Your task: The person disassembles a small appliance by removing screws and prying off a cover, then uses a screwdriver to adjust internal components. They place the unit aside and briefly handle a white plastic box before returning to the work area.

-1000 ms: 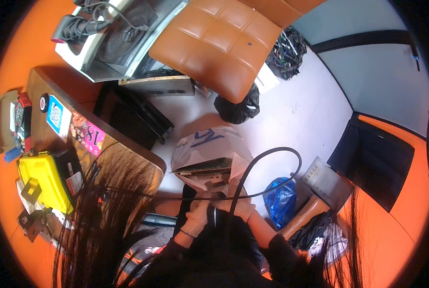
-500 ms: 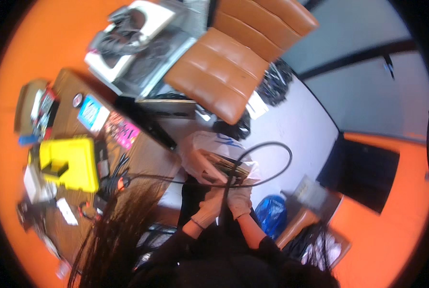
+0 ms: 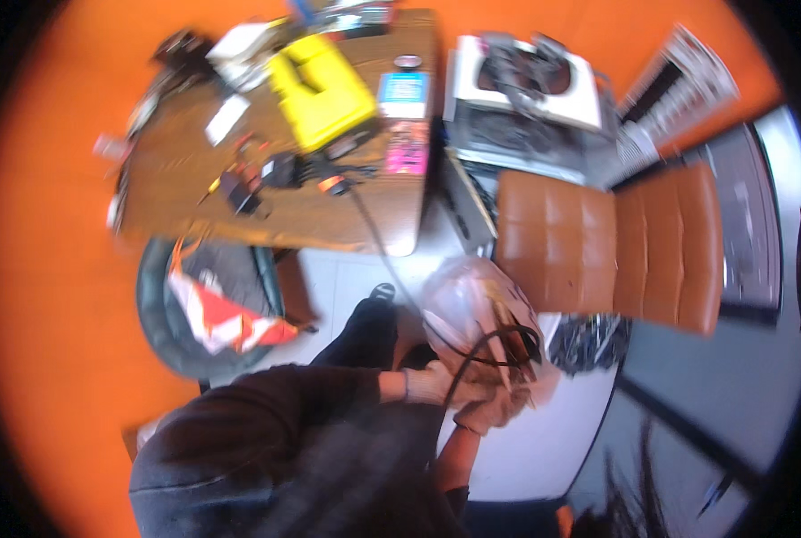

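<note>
A whitish translucent plastic bag (image 3: 450, 287) hangs in front of my body, with flat brown pieces (image 3: 508, 309) sticking up inside; I cannot tell whether they are cardboard or wood. My left hand (image 3: 450, 386), in a pale work glove, is closed at the bag's near side. Beside it, my right hand (image 3: 490, 411), in a tan-brown glove, is closed on the bag's near right edge. Fingertips of both are partly hidden by the bag and blurred. A black cable (image 3: 374, 229) runs from the desk and loops across the bag and hands.
At the upper left stands a wooden desk (image 3: 320, 215) with a yellow case (image 3: 324, 94) and tools. A brown chair (image 3: 562, 242) is right of the bag, near a black bag (image 3: 589, 341). A dark green round chair (image 3: 163, 314) holds an orange-and-white bag (image 3: 217, 309).
My view and body have turned left, so the desk now lies ahead and the brown chair to the right. Both hands still hold the plastic bag, which has swung toward the right of my body.
</note>
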Demonstrator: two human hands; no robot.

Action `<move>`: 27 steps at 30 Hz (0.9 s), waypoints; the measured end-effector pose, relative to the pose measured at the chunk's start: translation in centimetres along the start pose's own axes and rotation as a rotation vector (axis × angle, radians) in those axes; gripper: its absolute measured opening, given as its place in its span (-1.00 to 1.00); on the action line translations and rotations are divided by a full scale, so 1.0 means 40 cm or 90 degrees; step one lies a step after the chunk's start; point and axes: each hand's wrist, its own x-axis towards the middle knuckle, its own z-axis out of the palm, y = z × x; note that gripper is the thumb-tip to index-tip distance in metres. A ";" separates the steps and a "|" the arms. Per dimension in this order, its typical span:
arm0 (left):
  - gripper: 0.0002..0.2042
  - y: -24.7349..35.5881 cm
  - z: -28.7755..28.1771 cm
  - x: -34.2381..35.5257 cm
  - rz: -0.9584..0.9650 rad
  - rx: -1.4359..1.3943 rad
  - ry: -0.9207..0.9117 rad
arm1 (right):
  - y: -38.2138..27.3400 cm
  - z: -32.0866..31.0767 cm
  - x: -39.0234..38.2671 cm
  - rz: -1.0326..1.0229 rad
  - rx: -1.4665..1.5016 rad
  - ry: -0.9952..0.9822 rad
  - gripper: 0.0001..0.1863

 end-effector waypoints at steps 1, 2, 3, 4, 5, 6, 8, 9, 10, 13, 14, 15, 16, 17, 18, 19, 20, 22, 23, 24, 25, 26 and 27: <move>-0.53 -0.008 0.010 0.013 0.061 0.053 -0.004 | -0.045 -0.028 0.045 -0.021 -0.292 -0.039 -0.45; -0.52 -0.013 0.012 0.014 0.114 0.110 -0.009 | -0.092 -0.048 0.073 0.001 -0.555 -0.071 -0.42; -0.50 -0.016 0.007 0.003 0.132 0.151 -0.025 | -0.142 -0.064 0.098 -0.051 -0.699 -0.121 -0.39; -0.49 -0.011 0.001 -0.009 0.154 0.251 0.056 | -0.186 -0.073 0.116 -0.128 -0.883 -0.162 -0.35; -0.47 -0.001 -0.008 -0.025 0.208 0.323 0.107 | -0.227 -0.090 0.132 -0.144 -0.953 -0.174 -0.32; -0.44 0.007 -0.020 -0.052 0.127 0.308 0.144 | -0.257 -0.094 0.156 -0.209 -1.043 -0.204 -0.34; -0.42 0.024 -0.044 -0.108 0.046 0.249 0.206 | -0.289 -0.117 0.194 -0.262 -1.059 -0.146 -0.37; -0.42 0.026 -0.063 -0.131 0.035 0.208 0.220 | -0.290 -0.132 0.216 -0.276 -1.082 -0.148 -0.39; -0.42 0.024 -0.078 -0.153 0.067 0.256 0.226 | -0.287 -0.151 0.234 -0.283 -1.110 -0.153 -0.41; -0.47 -0.006 -0.116 -0.170 0.171 0.403 0.296 | -0.260 -0.238 0.294 -0.273 -1.208 -0.182 -0.45; -0.48 -0.021 -0.125 -0.170 0.202 0.457 0.317 | -0.251 -0.269 0.303 -0.261 -1.248 -0.195 -0.47; -0.49 -0.033 -0.134 -0.162 0.178 0.510 0.337 | -0.247 -0.301 0.306 -0.245 -1.286 -0.205 -0.48; -0.56 -0.044 -0.140 -0.153 0.164 0.411 0.374 | -0.244 -0.327 0.308 -0.230 -1.324 -0.210 -0.49; -0.67 -0.046 -0.143 -0.137 0.208 0.534 0.454 | -0.245 -0.354 0.305 -0.212 -1.356 -0.212 -0.50; -0.68 -0.045 -0.151 -0.126 0.117 0.599 0.437 | -0.251 -0.378 0.302 -0.197 -1.341 -0.218 -0.51; -0.69 -0.036 -0.157 -0.116 0.073 0.721 0.445 | -0.257 -0.399 0.288 -0.163 -1.315 -0.219 -0.52; -0.68 -0.018 -0.173 -0.102 0.088 0.639 0.541 | -0.266 -0.413 0.278 -0.124 -1.192 -0.241 -0.64; -0.68 0.037 -0.203 -0.071 0.153 0.257 0.680 | -0.275 -0.432 0.250 -0.047 -1.034 -0.160 -0.65; -0.68 0.070 -0.226 -0.053 0.161 -0.086 0.683 | -0.272 -0.436 0.237 -0.017 -1.009 -0.059 -0.57; -0.67 0.105 -0.249 -0.042 0.133 -0.430 0.667 | -0.272 -0.445 0.227 -0.022 -0.995 0.010 -0.60; -0.67 0.135 -0.273 -0.030 0.125 -0.748 0.611 | -0.263 -0.454 0.213 0.006 -0.904 0.093 -0.64; -0.66 0.159 -0.288 -0.028 0.121 -0.830 0.534 | -0.253 -0.462 0.199 0.049 -0.701 0.203 -0.67; -0.64 0.178 -0.310 -0.021 0.162 -0.895 0.432 | -0.244 -0.477 0.195 0.117 -0.575 0.261 -0.72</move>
